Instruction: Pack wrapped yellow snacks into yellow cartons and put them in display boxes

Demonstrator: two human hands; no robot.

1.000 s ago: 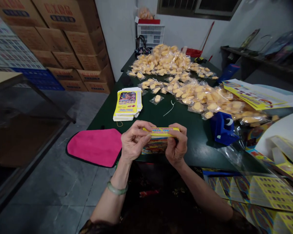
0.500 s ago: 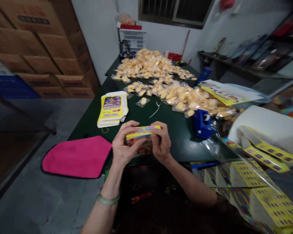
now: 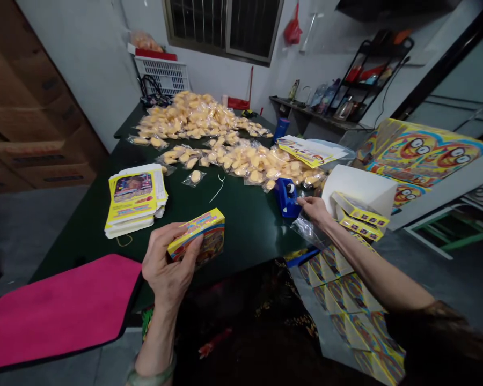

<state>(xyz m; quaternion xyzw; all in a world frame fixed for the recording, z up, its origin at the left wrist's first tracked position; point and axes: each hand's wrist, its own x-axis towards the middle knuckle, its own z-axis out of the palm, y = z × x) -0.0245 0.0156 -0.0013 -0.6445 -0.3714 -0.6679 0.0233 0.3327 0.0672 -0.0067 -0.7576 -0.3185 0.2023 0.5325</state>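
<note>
My left hand is closed around a small yellow printed carton, tilted above the front of the dark green table. The thumb presses on its front face, with the fingers behind and on top. Further right, my right hand reaches to the blue tape dispenser. Its thumb and fingertips are pinched together at the dispenser's near right side; whatever is between them is too small to make out. Crumpled clear plastic lies just below that hand.
A stack of flattened yellow cartons lies on the left. Individually wrapped yellow pieces are heaped at the back. A pink cloth-like panel juts from the left edge. Printed cartons and a white container are at right.
My right hand has let go of the carton and moved right to the tape dispenser. The left hand keeps the carton, now tilted. The view has turned to the right.
</note>
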